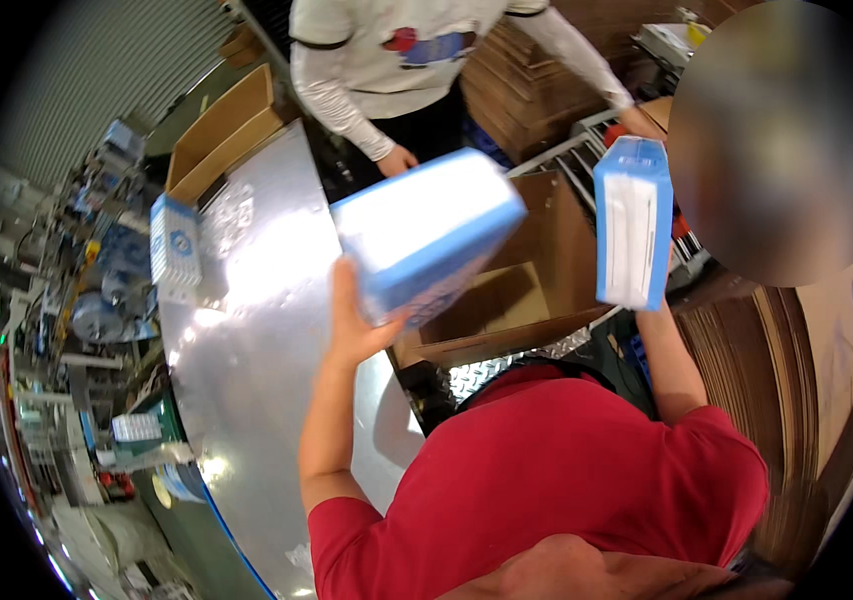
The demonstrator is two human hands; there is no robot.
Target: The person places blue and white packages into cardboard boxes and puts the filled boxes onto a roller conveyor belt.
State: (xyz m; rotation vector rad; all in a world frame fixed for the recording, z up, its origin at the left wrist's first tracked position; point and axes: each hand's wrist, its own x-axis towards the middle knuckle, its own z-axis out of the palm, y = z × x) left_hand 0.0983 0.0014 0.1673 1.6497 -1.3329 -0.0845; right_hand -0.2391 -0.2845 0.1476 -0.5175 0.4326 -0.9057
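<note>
My left hand (355, 325) grips the near left end of a bulky blue-and-white package (432, 220), its thumb raised along the side. The package is slightly blurred and tilted above an open cardboard box (507, 300). On the right, a narrower blue-and-white package (633, 225) stands upright in my right hand (653, 312); most of that hand's fingers are hidden behind it. Beneath both packages, the box shows its brown inner walls and a folded-in flap.
Opposite me stands a person in a white top (377, 70), hands near both packages. A shiny metal table (257, 400) lies left, bearing another blue-and-white package (175, 240) and a cardboard tray (222, 135). Flattened cardboard (767, 370) stacks up right, near a roller conveyor (572, 155).
</note>
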